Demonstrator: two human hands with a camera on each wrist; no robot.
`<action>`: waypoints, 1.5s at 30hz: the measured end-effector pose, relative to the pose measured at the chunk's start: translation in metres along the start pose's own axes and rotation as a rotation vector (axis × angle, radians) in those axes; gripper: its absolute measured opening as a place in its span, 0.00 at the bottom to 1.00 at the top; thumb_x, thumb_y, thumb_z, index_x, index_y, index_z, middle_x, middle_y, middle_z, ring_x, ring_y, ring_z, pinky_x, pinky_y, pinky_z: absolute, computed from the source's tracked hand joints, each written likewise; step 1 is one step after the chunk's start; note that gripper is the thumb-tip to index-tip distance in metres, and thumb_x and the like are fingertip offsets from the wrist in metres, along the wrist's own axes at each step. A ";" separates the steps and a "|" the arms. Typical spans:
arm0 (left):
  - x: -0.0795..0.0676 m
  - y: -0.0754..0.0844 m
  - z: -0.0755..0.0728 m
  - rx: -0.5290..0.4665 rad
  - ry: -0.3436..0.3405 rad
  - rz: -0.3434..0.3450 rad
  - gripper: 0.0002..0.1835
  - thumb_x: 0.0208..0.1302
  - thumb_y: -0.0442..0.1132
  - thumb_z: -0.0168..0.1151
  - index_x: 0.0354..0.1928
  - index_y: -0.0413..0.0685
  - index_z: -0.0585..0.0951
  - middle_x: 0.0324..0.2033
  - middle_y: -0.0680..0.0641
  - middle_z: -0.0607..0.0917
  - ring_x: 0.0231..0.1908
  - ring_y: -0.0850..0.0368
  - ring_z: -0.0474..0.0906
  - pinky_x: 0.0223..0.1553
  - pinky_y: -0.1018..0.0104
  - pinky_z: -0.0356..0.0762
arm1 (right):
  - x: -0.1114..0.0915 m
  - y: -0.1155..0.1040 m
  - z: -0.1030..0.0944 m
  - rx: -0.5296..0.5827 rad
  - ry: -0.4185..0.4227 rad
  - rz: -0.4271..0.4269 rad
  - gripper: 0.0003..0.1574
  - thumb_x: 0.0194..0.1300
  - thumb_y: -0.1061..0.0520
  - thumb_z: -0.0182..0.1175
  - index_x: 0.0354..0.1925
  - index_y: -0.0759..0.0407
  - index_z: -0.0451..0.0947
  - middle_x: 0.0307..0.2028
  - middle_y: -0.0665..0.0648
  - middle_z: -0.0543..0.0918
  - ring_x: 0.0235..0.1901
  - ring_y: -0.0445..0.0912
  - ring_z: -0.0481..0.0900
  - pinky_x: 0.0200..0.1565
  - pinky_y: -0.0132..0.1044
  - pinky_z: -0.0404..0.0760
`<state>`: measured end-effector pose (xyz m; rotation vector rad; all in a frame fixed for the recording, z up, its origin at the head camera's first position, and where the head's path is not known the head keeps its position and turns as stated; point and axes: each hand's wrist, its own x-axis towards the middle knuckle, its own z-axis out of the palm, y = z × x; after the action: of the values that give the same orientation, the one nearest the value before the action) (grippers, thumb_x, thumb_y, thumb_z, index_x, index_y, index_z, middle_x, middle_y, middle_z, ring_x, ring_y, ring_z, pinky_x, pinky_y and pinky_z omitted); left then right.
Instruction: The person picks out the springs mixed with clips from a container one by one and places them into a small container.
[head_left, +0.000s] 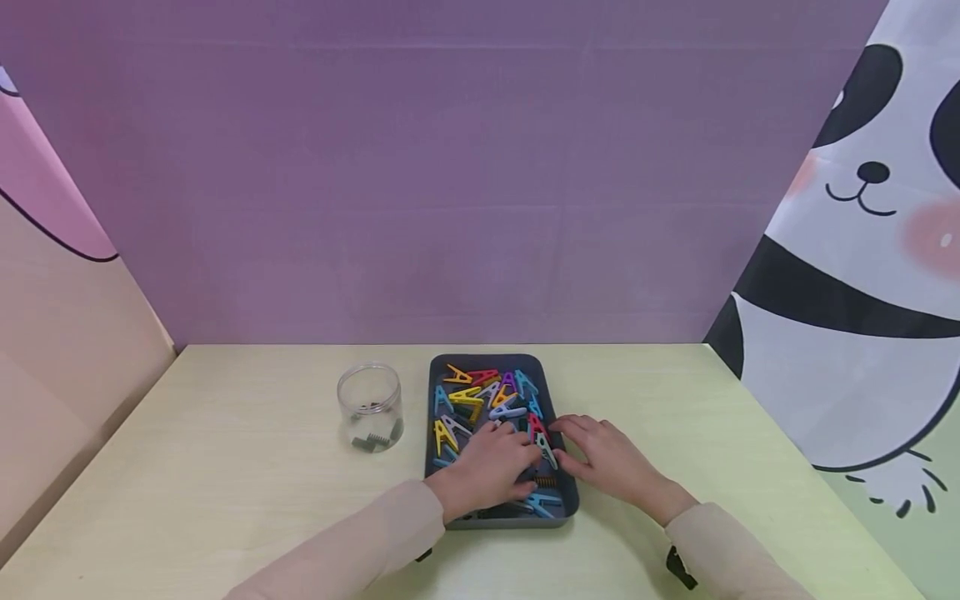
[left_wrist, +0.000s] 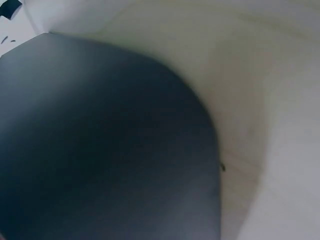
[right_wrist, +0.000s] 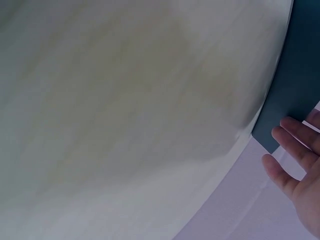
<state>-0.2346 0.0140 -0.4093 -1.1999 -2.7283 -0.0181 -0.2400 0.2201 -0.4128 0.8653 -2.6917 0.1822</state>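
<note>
A dark grey tray (head_left: 566,500) full of small colourful clothespins (head_left: 465,397) stands near the middle of the table. My left hand (head_left: 491,467) reaches over its front half, palm down, thumb apart from the bent fingers; it covers part of the contents. Right by its thumb lies a copper-coloured spring (head_left: 545,481). At the tray's right rim is my right hand (head_left: 611,458), fingers spread and relaxed, fingertips near a pale green clothespin (head_left: 546,451). In the right wrist view these fingers (right_wrist: 295,145) overlap the tray's outer wall (right_wrist: 285,95), with nothing held.
Left of the tray stands a clear round jar (head_left: 370,387) with several dark springs (head_left: 378,440) at its bottom. The pale wooden table (head_left: 262,458) ends at a purple backdrop (head_left: 450,208). A panda-print panel (head_left: 847,375) borders the right side.
</note>
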 end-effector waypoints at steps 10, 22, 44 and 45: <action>0.004 0.002 0.003 0.004 -0.012 -0.004 0.18 0.55 0.59 0.59 0.46 0.65 0.80 0.45 0.58 0.81 0.46 0.58 0.72 0.55 0.55 0.69 | 0.001 0.000 0.001 0.008 -0.018 0.005 0.22 0.60 0.48 0.57 0.50 0.57 0.74 0.49 0.55 0.79 0.50 0.49 0.76 0.46 0.48 0.76; 0.008 0.005 0.002 -0.029 -0.044 -0.036 0.14 0.54 0.57 0.62 0.40 0.63 0.83 0.45 0.56 0.80 0.45 0.58 0.71 0.56 0.53 0.69 | 0.001 0.001 0.002 0.007 -0.028 0.017 0.22 0.61 0.48 0.57 0.50 0.57 0.74 0.49 0.55 0.79 0.51 0.49 0.76 0.47 0.47 0.76; 0.013 0.007 0.006 -0.054 -0.048 -0.041 0.11 0.52 0.56 0.64 0.35 0.63 0.83 0.44 0.57 0.79 0.43 0.59 0.71 0.53 0.57 0.70 | 0.000 -0.002 0.000 0.002 -0.014 0.015 0.22 0.60 0.48 0.57 0.50 0.58 0.74 0.49 0.56 0.79 0.51 0.49 0.76 0.47 0.47 0.75; 0.013 0.007 0.007 -0.055 -0.046 -0.040 0.11 0.52 0.56 0.64 0.35 0.63 0.83 0.44 0.57 0.79 0.43 0.59 0.71 0.54 0.57 0.70 | 0.000 -0.002 0.000 0.002 -0.014 0.014 0.22 0.60 0.49 0.57 0.50 0.58 0.74 0.49 0.56 0.79 0.50 0.49 0.76 0.47 0.47 0.75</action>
<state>-0.2388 0.0284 -0.4142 -1.1732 -2.8087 -0.0720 -0.2389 0.2189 -0.4129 0.8521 -2.7117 0.1827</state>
